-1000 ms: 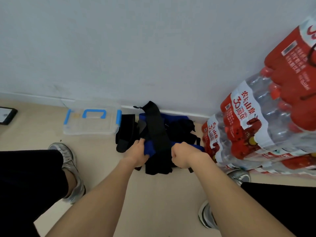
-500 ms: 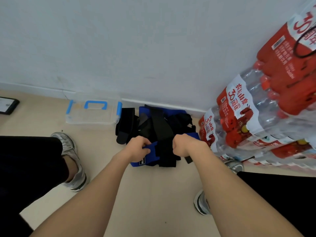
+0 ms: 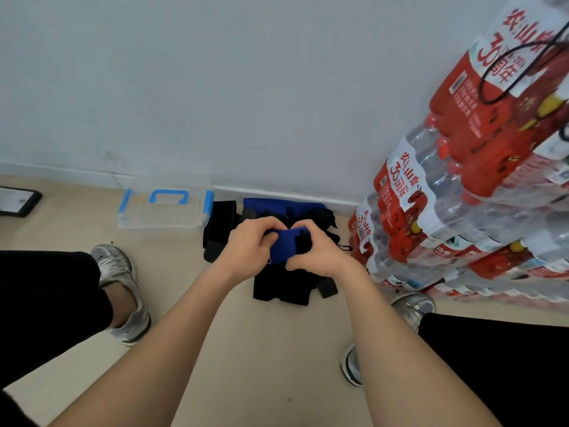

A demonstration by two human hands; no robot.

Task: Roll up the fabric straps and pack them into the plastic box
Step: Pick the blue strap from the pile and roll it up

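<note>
Strap [image 3: 281, 246] crosswise, left hand [image 3: 249, 245], right hand [image 3: 317, 254] gripping

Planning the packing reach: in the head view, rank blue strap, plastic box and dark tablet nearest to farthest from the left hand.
1. blue strap, held in the left hand.
2. plastic box, leftward by the wall.
3. dark tablet, far left edge.

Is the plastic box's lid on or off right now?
On. The plastic box has its clear lid on top, blue handle flat; latching, cannot tell.
</note>
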